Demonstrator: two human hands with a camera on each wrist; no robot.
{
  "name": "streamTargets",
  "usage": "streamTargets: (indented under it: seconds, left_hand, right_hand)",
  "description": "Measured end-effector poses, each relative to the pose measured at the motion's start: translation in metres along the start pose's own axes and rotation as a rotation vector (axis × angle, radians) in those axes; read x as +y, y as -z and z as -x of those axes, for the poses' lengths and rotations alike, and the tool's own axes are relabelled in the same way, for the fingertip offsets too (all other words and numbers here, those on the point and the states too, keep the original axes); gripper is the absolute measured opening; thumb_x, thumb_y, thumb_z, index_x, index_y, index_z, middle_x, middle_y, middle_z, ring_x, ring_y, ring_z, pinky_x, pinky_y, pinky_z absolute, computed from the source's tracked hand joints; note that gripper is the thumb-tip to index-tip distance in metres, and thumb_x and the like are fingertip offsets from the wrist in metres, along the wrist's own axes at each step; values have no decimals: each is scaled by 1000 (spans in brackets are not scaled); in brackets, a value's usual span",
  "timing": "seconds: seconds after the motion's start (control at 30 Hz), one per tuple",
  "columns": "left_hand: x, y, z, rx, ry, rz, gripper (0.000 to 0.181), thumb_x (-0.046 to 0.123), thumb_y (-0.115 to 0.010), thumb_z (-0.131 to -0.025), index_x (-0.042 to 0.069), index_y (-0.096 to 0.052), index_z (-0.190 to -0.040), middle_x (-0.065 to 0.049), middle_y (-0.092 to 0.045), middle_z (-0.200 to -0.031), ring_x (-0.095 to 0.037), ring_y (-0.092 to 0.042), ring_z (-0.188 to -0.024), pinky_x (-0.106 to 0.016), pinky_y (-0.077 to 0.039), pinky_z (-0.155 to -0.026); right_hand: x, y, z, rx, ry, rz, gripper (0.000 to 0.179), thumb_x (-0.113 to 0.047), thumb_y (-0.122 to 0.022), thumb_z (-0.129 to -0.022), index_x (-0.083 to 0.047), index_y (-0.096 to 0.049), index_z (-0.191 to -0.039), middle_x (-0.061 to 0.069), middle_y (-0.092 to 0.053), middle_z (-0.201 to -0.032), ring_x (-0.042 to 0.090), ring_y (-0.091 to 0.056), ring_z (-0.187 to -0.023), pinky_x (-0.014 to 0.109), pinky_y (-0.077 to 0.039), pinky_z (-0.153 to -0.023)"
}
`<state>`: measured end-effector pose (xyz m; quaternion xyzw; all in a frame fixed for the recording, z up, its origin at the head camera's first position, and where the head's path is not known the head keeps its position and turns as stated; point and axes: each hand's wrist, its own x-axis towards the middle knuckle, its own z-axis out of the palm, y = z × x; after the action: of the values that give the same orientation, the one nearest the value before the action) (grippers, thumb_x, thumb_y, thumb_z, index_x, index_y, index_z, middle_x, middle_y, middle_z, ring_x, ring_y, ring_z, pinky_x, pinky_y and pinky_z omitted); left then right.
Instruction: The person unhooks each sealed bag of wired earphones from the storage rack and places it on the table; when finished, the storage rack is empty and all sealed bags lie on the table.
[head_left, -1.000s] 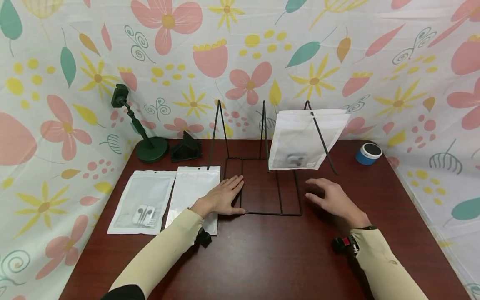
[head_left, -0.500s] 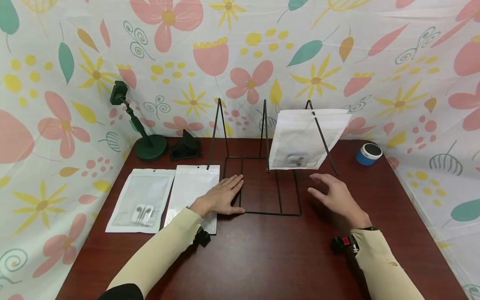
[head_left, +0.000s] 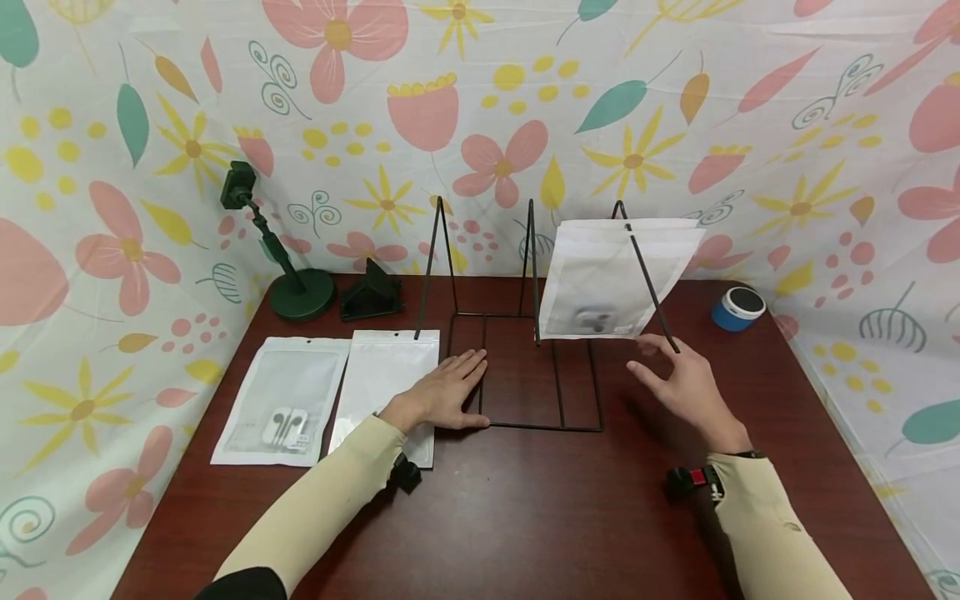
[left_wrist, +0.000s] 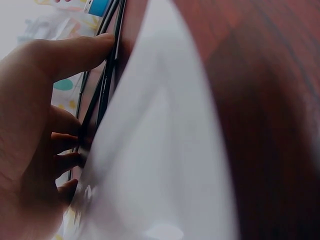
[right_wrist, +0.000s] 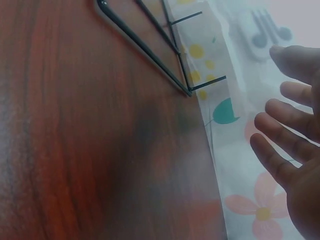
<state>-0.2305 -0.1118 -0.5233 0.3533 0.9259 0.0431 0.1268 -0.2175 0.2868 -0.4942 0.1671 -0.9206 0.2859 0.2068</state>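
A black wire display rack stands in the middle of the table with upright prongs. My left hand rests spread over the left side of its base; in the left wrist view the thumb touches the black wire. A white zip pouch hangs on the rack's right prong, and earphones show through it in the right wrist view. My right hand is at that prong's lower tip, just below the pouch's bottom corner, its fingers extended and apart, gripping nothing.
Left of the rack lie a plain white pouch and a pouch with a clear front, holding white earphones. Behind them are a dark green stand and a small black holder. A blue jar stands back right.
My right hand has moved a little right and forward, up to the tip of the right prong. My left hand stays on the rack's base; the hanging pouch has not moved.
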Motion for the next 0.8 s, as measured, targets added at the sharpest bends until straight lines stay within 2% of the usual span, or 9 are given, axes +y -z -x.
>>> streamTargets:
  seconds: [0.13,0.23,0.37,0.57,0.8]
  left_hand:
    - [0,1,0,2,0,5,102,72,-48,-87,5,-15,-156,-11,-4,-165,-27,-5,-152,-44,-15,-121]
    - [1,2,1,-1,2,14,102,71,-49,-88,5,-14,-156,-10,-3,-165,-26,-4,-152,-44,-14,-121]
    - [1,2,1,-2,3,16,102,71,-50,-88,5,-14,-156,-11,-3,-165,-26,-4,-152,-43,-14,-121]
    - [1,0,0,2,6,13,102,71,-50,-87,5,-14,-156,-10,-3,-165,-26,-4,-152,-43,-13,-122]
    - [0,-2,0,6,4,20,102,71,-50,-87,5,-15,-156,-10,-3,-165,-26,-4,-152,-43,-13,-122]
  right_hand:
    - [-2,1,-2,37,-20,-21,39,-14,-79,-81,-10,-66,-117,14,-66,-100,28,-61,-93,38,-43,-76]
    - [-2,2,-3,60,-33,-37,40,-14,-79,-81,-10,-65,-118,14,-67,-102,28,-61,-94,24,-43,-77]
    - [-1,4,-4,81,-47,-59,42,-13,-80,-80,-8,-65,-120,13,-67,-105,26,-61,-96,8,-36,-79]
    - [0,6,-7,122,-61,-96,42,-15,-80,-81,-7,-66,-120,11,-67,-107,22,-61,-98,5,-35,-81]
    - [0,5,-12,191,-33,-175,44,-8,-80,-79,-5,-66,-121,12,-67,-108,0,-60,-94,2,-39,-79]
